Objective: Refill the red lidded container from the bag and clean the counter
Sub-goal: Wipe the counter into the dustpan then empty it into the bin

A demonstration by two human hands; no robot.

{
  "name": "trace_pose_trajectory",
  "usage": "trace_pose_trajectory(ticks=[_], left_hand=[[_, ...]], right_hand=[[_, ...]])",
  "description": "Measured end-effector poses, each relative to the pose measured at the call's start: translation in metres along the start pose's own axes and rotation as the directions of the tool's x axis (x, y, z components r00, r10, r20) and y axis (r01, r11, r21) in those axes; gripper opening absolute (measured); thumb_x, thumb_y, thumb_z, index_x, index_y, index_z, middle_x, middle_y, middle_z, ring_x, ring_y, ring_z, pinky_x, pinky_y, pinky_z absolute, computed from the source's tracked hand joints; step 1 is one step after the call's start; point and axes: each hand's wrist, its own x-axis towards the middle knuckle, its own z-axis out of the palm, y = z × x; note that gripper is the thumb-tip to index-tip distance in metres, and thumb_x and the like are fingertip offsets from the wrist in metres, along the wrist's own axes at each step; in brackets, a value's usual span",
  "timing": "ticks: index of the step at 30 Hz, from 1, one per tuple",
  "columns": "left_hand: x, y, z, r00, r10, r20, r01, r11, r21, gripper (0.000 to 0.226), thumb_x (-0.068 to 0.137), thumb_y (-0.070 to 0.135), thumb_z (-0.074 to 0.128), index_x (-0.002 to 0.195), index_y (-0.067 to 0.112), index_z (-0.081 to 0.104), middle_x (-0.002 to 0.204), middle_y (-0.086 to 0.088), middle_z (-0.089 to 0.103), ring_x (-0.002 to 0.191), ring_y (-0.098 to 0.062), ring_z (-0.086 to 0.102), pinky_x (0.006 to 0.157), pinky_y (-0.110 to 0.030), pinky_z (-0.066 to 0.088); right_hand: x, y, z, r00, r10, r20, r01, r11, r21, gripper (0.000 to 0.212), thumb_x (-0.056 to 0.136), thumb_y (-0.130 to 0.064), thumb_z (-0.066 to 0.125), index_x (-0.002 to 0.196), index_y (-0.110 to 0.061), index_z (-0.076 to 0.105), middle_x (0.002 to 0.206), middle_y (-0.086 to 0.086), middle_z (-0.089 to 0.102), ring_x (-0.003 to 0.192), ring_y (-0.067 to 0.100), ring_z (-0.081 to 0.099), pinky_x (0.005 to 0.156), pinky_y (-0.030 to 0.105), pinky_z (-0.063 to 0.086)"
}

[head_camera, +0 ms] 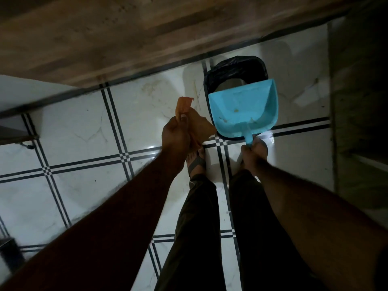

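we stand on a white tiled floor (pixel 84 131) with dark grid lines, both arms stretched down toward a bin (pixel 235 66) lined with a black bag. our right hand (pixel 251 153) has its fingers clenched around the handle of a blue dustpan (pixel 243 108), which hangs over the near half of the bin's mouth, its open edge pointing away from us. a few small crumbs and smudges dot the pan's inside. our left hand (pixel 177 134) grips an orange cloth (pixel 185 106), fingers closed on it, one corner standing up above the thumb and the rest bunched beside the palm, just left of the dustpan and not clearly touching it. below the hands we see dark trousers (pixel 201 227) and a foot in a sandal (pixel 196 162). a wooden panel (pixel 147 28) runs along the far side of the floor, right behind the bin. the red lidded container is nowhere in our sight, and neither is the bench. the light is dim and the edges are blurred.
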Motion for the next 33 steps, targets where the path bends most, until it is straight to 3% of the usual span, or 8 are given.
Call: trace_pose_trajectory(ticks=[5, 9, 13, 17, 21, 24, 27, 33], left_hand=[[0.006, -0.001, 0.009, 0.999, -0.001, 0.035, 0.0, 1.0, 0.025, 0.013, 0.115, 0.028, 0.044, 0.111, 0.024, 0.056, 0.099, 0.011, 0.064, 0.079, -0.003, 0.069, 0.052, -0.011, 0.053], [0.009, -0.006, 0.012, 1.0, 0.021, -0.003, -0.021, 0.999, 0.036, 0.015, 0.115, 0.029, 0.044, 0.12, 0.02, 0.054, 0.102, 0.01, 0.065, 0.088, -0.005, 0.066, 0.056, -0.01, 0.054], [-0.018, 0.012, 0.012, 0.997, -0.051, 0.057, 0.047, 0.996, 0.069, 0.027, 0.11, 0.036, 0.055, 0.124, 0.012, 0.06, 0.104, 0.002, 0.068, 0.094, -0.022, 0.072, 0.057, -0.015, 0.056], [-0.059, 0.073, 0.038, 0.934, -0.158, 0.32, 0.008, 0.905, 0.425, 0.059, 0.09, 0.048, 0.073, 0.133, 0.013, 0.053, 0.103, 0.004, 0.069, 0.086, -0.01, 0.07, 0.089, -0.02, 0.051], [-0.122, 0.106, 0.029, 0.824, -0.029, 0.565, -0.011, 0.998, 0.068, 0.043, 0.09, -0.003, 0.067, 0.132, -0.005, 0.062, 0.112, -0.022, 0.073, 0.099, -0.032, 0.073, 0.086, -0.042, 0.06], [-0.176, 0.157, 0.044, 0.798, 0.01, 0.603, -0.117, 0.983, 0.139, 0.065, 0.075, -0.008, 0.066, 0.137, 0.012, 0.068, 0.125, -0.022, 0.075, 0.117, -0.038, 0.072, 0.095, -0.048, 0.06], [-0.226, 0.2, 0.078, 0.759, 0.068, 0.647, -0.264, 0.941, 0.21, 0.064, 0.063, -0.001, 0.064, 0.123, 0.02, 0.073, 0.113, -0.006, 0.08, 0.106, -0.025, 0.075, 0.084, -0.041, 0.064], [-0.319, 0.255, 0.154, 0.699, 0.172, 0.694, -0.46, 0.851, 0.253, 0.037, 0.078, -0.007, 0.063, 0.11, 0.01, 0.073, 0.086, 0.005, 0.072, 0.073, -0.009, 0.065, 0.059, -0.02, 0.051]], right_hand=[[0.001, -0.014, -0.001, 0.994, 0.109, 0.003, -0.108, 0.991, -0.074, 0.042, 0.069, -0.043, 0.062, 0.106, -0.024, 0.067, 0.1, 0.001, 0.071, 0.095, 0.027, 0.07, 0.092, 0.046, 0.06], [0.032, 0.016, 0.008, 0.976, 0.203, 0.08, -0.198, 0.978, -0.069, 0.07, 0.049, -0.036, 0.072, 0.117, -0.027, 0.059, 0.105, 0.001, 0.072, 0.1, 0.03, 0.073, 0.091, 0.045, 0.062], [-0.063, -0.062, -0.07, 0.984, 0.158, 0.082, -0.142, 0.975, -0.173, 0.044, 0.084, -0.024, 0.08, 0.126, -0.023, 0.065, 0.12, 0.007, 0.064, 0.111, 0.032, 0.064, 0.089, 0.032, 0.049], [-0.132, -0.111, -0.137, 0.984, 0.143, 0.106, -0.174, 0.898, 0.404, 0.032, 0.094, -0.051, 0.067, 0.107, -0.022, 0.068, 0.114, 0.008, 0.074, 0.1, 0.029, 0.074, 0.099, 0.041, 0.055], [-0.231, -0.163, -0.24, 0.838, -0.093, 0.537, -0.441, 0.464, 0.768, 0.083, 0.083, -0.081, 0.055, 0.125, -0.01, 0.067, 0.104, 0.01, 0.075, 0.083, 0.024, 0.073, 0.091, 0.045, 0.057], [-0.301, -0.189, -0.325, 0.842, -0.273, 0.465, -0.33, 0.419, 0.846, 0.052, 0.105, -0.046, 0.052, 0.138, -0.007, 0.061, 0.108, 0.012, 0.077, 0.086, 0.024, 0.076, 0.077, 0.04, 0.063], [-0.341, -0.186, -0.396, 0.9, -0.312, 0.304, -0.144, 0.446, 0.883, 0.025, 0.103, -0.009, 0.055, 0.124, -0.011, 0.069, 0.11, 0.011, 0.078, 0.104, 0.027, 0.073, 0.095, 0.049, 0.06], [-0.391, -0.13, -0.49, 0.994, -0.106, 0.003, 0.031, 0.316, 0.948, 0.058, 0.076, -0.019, 0.079, 0.134, -0.017, 0.069, 0.137, 0.021, 0.068, 0.124, 0.041, 0.067, 0.102, 0.068, 0.053]])
